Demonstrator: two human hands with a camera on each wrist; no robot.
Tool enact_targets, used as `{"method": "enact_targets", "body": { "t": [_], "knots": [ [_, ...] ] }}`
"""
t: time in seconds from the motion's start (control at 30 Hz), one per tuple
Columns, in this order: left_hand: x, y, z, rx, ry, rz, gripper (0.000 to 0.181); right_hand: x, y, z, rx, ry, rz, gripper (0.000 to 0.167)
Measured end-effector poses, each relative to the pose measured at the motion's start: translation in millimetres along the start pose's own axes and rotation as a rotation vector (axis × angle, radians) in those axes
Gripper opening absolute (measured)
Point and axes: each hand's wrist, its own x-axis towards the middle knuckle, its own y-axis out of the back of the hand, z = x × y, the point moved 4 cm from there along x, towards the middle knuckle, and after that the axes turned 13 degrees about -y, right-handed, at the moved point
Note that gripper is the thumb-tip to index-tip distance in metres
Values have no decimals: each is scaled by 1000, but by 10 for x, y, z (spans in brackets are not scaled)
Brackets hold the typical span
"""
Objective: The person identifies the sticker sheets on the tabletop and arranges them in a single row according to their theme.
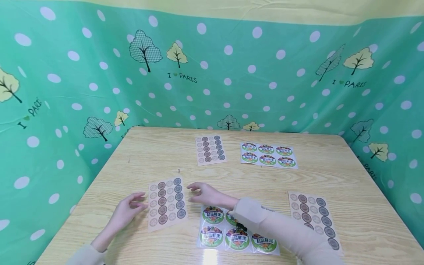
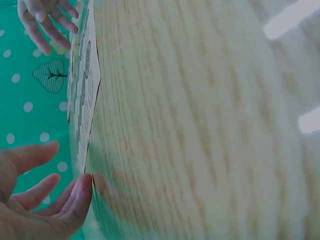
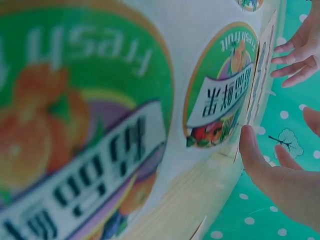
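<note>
A sheet of round stickers (image 1: 166,203) in pale, brown and grey columns lies flat on the table between my hands. My left hand (image 1: 127,210) is at its left edge, fingers relaxed and thumb apart; in the left wrist view the fingertips (image 2: 85,187) are close to the sheet's edge, and I cannot tell if they touch it. Just off the right edge hovers my right hand (image 1: 207,195), fingers loosely bent with nothing between them. Beneath the right forearm is a sheet of fruit label stickers (image 1: 212,235), partly covered by the sleeve.
Farther back lie another round-sticker sheet (image 1: 210,150) and a second fruit label sheet (image 1: 269,155). A third round-sticker sheet (image 1: 314,217) sits at the right, partly behind the right sleeve. Green dotted cloth (image 1: 185,99) hangs around the wooden table (image 1: 132,162).
</note>
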Motion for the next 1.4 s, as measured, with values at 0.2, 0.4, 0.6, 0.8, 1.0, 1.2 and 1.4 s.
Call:
{"method": "enact_targets", "body": {
  "t": [0.2, 0.4, 0.6, 0.8, 1.0, 1.2, 1.4],
  "knots": [
    [-10, -44, -18, -38, 81, -3, 45, 43, -73, 12, 59, -33, 15, 48],
    [-10, -65, -30, -44, 134, 7, 44, 18, -148, -14, 148, -42, -2, 53],
    [-20, -71, -8, -46, 166, 20, 42, -12, -220, -55, 227, -42, -31, 56],
    [-24, -83, 15, -57, 171, 32, 40, -1, -246, -48, 222, -28, -36, 56],
    [-27, -123, 12, -148, 226, 43, 40, 1, -278, -38, 221, -40, -36, 56],
    [-23, -132, 16, -255, 271, 69, 41, -27, -295, -48, 264, -56, -47, 56],
    [-19, -142, -13, -439, 339, 121, 42, -44, -303, -52, 372, -86, -59, 56]
  ]
}}
